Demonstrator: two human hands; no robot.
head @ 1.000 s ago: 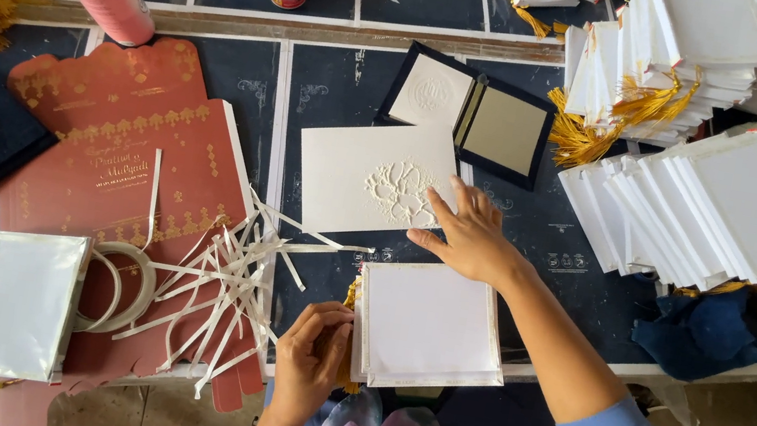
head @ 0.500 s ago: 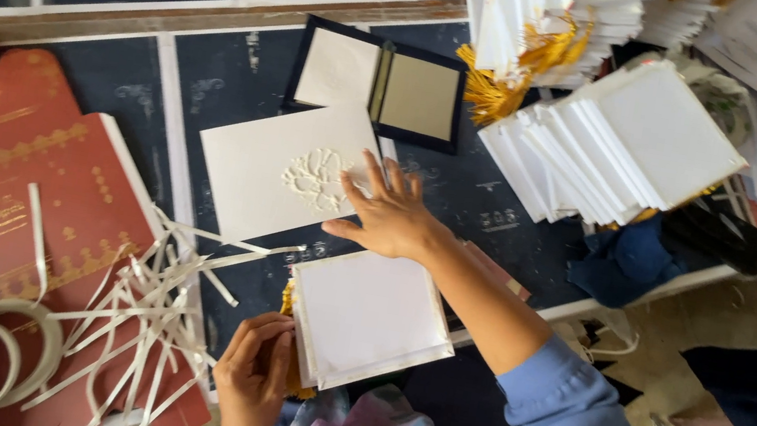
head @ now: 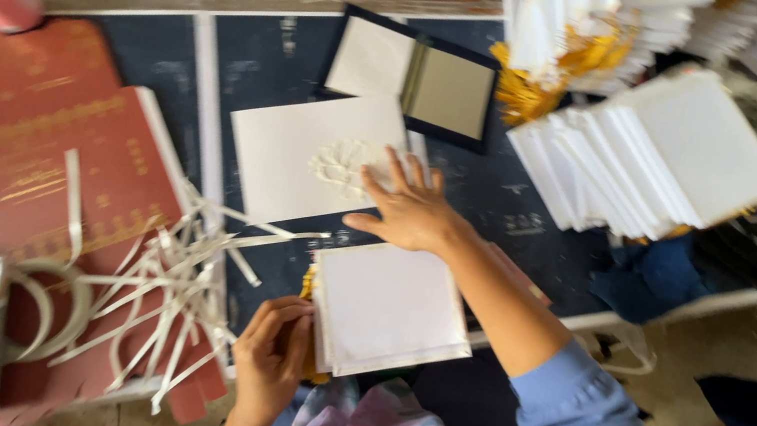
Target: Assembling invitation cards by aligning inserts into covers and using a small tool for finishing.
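Shifted slightly fwd since 0.5 s ago, right hand presses spread fingers on embossed white card to pin it on table; left hand fingers grip card stack edge at lap.

Soft even daylight, faint shadows, heavy motion blur toward the edges.

paper strips crowd left; card stacks block right
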